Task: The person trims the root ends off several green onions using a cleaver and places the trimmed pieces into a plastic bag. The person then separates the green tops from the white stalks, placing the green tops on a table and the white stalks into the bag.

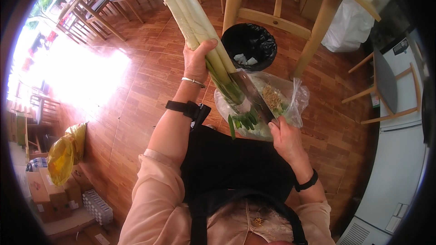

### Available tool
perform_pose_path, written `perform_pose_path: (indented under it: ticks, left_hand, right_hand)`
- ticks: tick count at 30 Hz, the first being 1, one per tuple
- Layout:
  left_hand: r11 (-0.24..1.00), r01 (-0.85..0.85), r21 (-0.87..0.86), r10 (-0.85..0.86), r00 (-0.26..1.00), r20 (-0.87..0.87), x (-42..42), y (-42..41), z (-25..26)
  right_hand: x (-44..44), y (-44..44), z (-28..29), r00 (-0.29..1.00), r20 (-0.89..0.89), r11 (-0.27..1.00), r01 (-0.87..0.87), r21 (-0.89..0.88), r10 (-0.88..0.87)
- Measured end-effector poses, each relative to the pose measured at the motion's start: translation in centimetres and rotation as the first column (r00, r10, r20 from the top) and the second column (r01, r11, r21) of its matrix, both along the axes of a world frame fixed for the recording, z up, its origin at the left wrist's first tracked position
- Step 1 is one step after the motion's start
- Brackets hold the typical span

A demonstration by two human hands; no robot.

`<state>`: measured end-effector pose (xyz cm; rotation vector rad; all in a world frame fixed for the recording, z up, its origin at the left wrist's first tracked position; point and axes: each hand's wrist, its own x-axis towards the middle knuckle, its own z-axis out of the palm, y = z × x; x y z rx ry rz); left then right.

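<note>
A bundle of large green onions (204,30) is gripped in my left hand (197,58), the thumb lying over the pale stalks. Tape wraps the bundle near its cut green ends. My right hand (287,139) is closed on the handle of a cleaver (257,100), whose broad blade lies along the right side of the green part. Beneath them, a clear plastic bag (296,100) on the floor holds onion roots (271,98) and green scraps. The full edge of the blade cannot be seen.
A bin with a black liner (252,44) stands just beyond the bag, beside a wooden chair's legs (303,54). Another chair (385,81) is at right by a white appliance (391,163). Cardboard boxes (51,190) and a yellow bag (63,160) are at lower left.
</note>
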<state>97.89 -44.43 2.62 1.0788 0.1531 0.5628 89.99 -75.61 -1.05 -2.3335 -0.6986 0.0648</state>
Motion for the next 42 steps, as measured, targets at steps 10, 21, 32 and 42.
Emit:
perform_pose_path:
  ticks: [10, 21, 32, 42]
  left_hand:
    - [1.0, 0.015, -0.024, -0.015, 1.0, 0.01, -0.5, 0.1, 1.4]
    - [1.0, -0.011, 0.01, 0.011, 0.999, -0.038, -0.1, 0.0, 0.8]
    - [0.993, 0.091, 0.078, -0.086, 0.994, -0.066, 0.3, -1.8, -0.2]
    - [0.995, -0.074, 0.062, 0.076, 0.997, -0.031, 0.0, -0.7, 1.5]
  right_hand:
    - [-0.7, -1.6, -1.5, 0.992, -0.122, 0.991, -0.047, -0.123, 0.032]
    - [-1.3, -1.5, 0.3, 0.978, -0.208, 0.99, 0.049, 0.135, -0.02]
    - [-0.1, 0.6, -1.2, 0.985, -0.174, 0.991, 0.024, 0.131, -0.001]
    - [0.2, -1.8, -3.4, 0.978, -0.199, 0.993, -0.078, -0.091, 0.059]
